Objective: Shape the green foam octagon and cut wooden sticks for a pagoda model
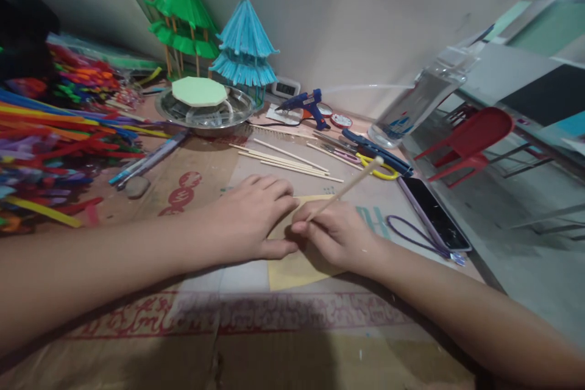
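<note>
My left hand (249,216) lies flat, fingers stretched out, at the left side of a yellow sheet (290,274). Pinched in my right hand (336,231) is a thin wooden stick (351,184), held like a pen and slanting up to the right. Its lower tip is hidden by my fingers, so I cannot tell whether it touches the sheet. Just beyond my hands lie several loose pale wooden sticks (292,161). To their right are yellow-handled scissors (381,167).
A blue glue gun (308,106), a metal bowl (205,128) with a pale green octagon (198,91), and green (180,6) and blue (247,30) tower models stand behind. Colourful pipe cleaners (59,140) heap left. A phone (436,213) and bottle (404,113) are right.
</note>
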The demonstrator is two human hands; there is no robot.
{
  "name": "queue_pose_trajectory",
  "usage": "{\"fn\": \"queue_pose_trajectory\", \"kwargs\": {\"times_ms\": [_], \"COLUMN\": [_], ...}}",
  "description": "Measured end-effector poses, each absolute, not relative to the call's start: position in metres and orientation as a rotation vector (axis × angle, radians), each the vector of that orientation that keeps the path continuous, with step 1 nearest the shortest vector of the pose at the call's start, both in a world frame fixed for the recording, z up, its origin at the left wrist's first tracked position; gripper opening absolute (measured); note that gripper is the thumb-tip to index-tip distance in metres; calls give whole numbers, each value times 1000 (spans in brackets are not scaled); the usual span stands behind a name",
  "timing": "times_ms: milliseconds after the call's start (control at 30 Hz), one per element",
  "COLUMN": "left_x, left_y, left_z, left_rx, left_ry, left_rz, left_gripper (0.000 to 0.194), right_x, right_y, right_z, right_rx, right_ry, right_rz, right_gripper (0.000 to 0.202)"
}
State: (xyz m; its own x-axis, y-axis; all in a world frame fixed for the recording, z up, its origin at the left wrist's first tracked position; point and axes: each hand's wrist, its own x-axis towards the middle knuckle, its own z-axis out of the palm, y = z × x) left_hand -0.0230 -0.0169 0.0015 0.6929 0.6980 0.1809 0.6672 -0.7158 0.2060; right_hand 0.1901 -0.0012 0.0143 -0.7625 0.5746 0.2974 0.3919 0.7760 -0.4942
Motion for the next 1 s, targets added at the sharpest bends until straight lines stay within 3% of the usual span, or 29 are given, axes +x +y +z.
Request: {"fn": "queue_pose_trajectory", "kwargs": {"times_ms": [467,600,733,833,933,1000], "left_x": [-22,-23,-23,-23,-24,-24], "left_y": [-16,-17,-16,-16,-16,-16], "left_z": [-2,-1,0,-1,-2,-3], "left_rx": [2769,2778,2784,2779,2754,2749], "left_ry": [1139,1115,1162,1156,1141,1139], "left_rz": [416,402,375,378,411,423], "left_gripper": [51,44,54,60,60,60], "right_x": [190,186,190,197,199,198], "right_y": [1,-1,9,17,20,20], "right_z": [16,17,15,15,20,22], "right_rx": [-821,-719,-902,-1023,-891,-798], "right_ry": [-2572,-2575,-2450,-2033,-1563,-1386], "right_rz": [461,610,649,1099,1611,1782], "right_gripper": [29,27,23,26,31,28]}}
